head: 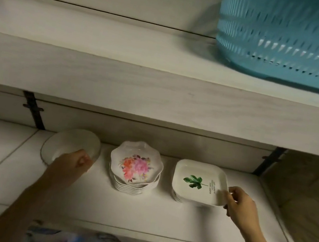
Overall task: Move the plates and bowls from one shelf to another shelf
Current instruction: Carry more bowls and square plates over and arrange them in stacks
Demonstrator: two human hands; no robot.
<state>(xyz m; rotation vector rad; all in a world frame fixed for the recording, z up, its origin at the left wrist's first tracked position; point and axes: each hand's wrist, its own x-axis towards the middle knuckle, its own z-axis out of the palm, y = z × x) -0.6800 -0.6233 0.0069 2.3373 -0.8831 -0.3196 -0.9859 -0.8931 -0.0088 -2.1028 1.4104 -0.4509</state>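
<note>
On the lower shelf [139,212] stand three groups of dishes. At the left is a round white plate [70,144], tilted up, with my left hand [72,164] shut on its near rim. In the middle sits a stack of several scalloped plates with a pink flower print [135,166]. At the right is a short stack of square white plates with a green leaf print [199,182]; my right hand [241,206] grips the top one at its right front corner and holds it slightly raised.
A thick pale upper shelf [138,87] runs across above the dishes, with a teal plastic basket [290,37] on its right end. Black brackets [33,110] hold the shelf at the back wall. Below the lower shelf's front edge, more patterned dishes show dimly.
</note>
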